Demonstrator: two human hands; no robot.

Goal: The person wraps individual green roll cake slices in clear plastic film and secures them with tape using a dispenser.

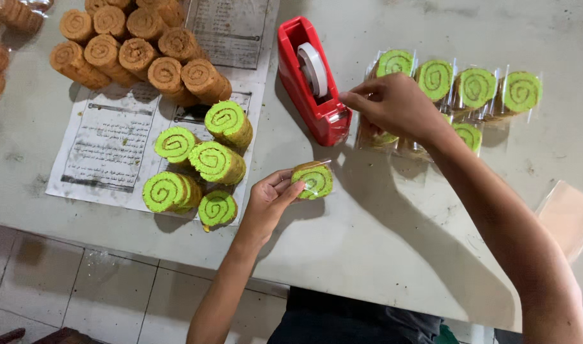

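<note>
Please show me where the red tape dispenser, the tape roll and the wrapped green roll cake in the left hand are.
red tape dispenser (pixel 296 75), head view, left side wall.
tape roll (pixel 314 69), head view, outer band.
wrapped green roll cake (pixel 313 180), head view, spiral face.

Soft, even light, faint shadows, sharp focus, slight bending at edges.

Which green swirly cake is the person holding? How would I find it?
Find the red tape dispenser in the middle of the pale table. Just below it, the left hand pinches one green swirl cake slice. It is wrapped in clear plastic and sits alone, apart from the bare slices on the paper and the wrapped row on the right.
</note>
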